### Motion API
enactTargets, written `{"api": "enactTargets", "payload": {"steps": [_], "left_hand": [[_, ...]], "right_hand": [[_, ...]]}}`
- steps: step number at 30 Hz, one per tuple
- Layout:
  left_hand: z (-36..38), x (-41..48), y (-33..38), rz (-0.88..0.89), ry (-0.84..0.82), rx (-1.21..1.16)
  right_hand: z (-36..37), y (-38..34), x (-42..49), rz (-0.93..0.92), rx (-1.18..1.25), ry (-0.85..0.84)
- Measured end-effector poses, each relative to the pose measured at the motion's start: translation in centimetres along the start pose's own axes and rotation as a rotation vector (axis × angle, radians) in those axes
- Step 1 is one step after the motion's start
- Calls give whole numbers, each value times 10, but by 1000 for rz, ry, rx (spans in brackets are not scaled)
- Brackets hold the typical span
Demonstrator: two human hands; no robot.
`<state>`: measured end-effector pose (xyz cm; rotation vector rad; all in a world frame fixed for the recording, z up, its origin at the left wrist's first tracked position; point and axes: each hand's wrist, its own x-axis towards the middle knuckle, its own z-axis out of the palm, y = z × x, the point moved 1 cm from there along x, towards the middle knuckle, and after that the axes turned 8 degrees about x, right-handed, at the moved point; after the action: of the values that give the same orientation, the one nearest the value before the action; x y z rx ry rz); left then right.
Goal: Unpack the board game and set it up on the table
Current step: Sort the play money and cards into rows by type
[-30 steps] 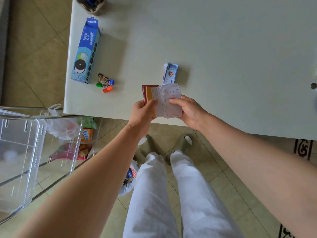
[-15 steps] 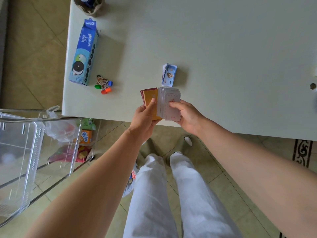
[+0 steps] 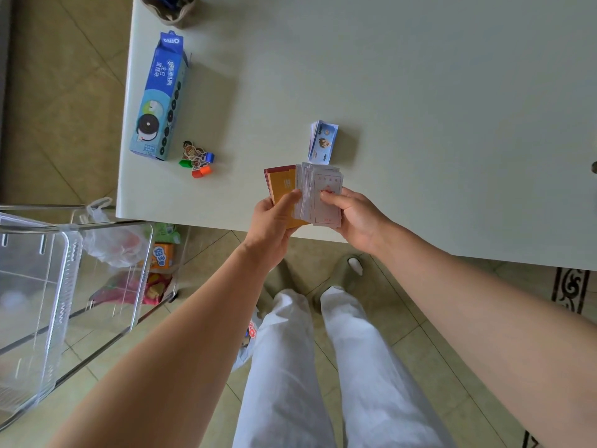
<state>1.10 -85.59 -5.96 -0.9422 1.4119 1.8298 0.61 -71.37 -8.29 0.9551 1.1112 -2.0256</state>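
Here, at the centre of the frame, both hands hold game cards just above the near edge of the pale table (image 3: 436,92). The left hand (image 3: 273,223) grips a small pack of orange and red cards (image 3: 281,184), with the thumb curled across the orange face and the fingers hidden beneath. The right hand (image 3: 357,218) grips a thicker, loosely fanned pack of white cards (image 3: 327,202). Its thumb presses on the top card, which bears red print too small to read. The two packs meet at their inner edges, the white pack overlapping the orange one.

Just above them in the frame, a stack of blue play banknotes (image 3: 323,142) rests on the table, apart from the hands. Left of centre is a cluster of cardboard figure pawns (image 3: 197,158) on green, blue and orange-red bases. Beside it, toward the upper left, a blue Oreo box (image 3: 160,98) lies on its long side. A brown bowl-like container (image 3: 176,12) is cut off by the top edge.

At lower left, off the table, stands a clear plastic bin (image 3: 48,286), with a plastic bag (image 3: 109,240) and snack packets (image 3: 160,257) behind it. White trousers (image 3: 290,367) and slippers (image 3: 342,273) show at the bottom, over tan floor tiles (image 3: 64,92).
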Motion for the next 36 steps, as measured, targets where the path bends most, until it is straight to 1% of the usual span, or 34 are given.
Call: {"api": "enactTargets", "payload": {"steps": [2,4,6,10,13,16,19,25,26,28,31,33,36], "left_hand": [[0,3,1,17,47,65],[-2,5,3,11,98,82],[-2,7,6,-4,89,73],[0,5,13,-57,14,-6],[0,6,16,-80,55,-66],[-4,8,15,-92,104,-104],[-3,9,12,-96,82,-17],[6,11,13,1,4,123],[6,12,13,8,16,153],[7,15,14,21,92,203],[11,18,17,20,192,210],[13,20,17,12,189,213],[17,19,14,-5,132,210]], "right_hand": [[0,0,2,-9,-28,1],[0,0,4,-25,-37,16],[0,-1,5,-34,-39,22],[2,-6,6,-36,-7,-4],[1,-10,8,-31,18,-23],[-4,-14,8,-25,12,11],[-5,-15,8,-2,-30,-10],[-5,-15,10,-1,-29,-15],[-7,-16,10,-3,-38,-15],[-9,-17,10,-4,-47,-23],[-10,-18,9,-10,-31,-13],[-11,-19,9,-12,-12,0],[-9,-20,8,-21,-34,10]]}}
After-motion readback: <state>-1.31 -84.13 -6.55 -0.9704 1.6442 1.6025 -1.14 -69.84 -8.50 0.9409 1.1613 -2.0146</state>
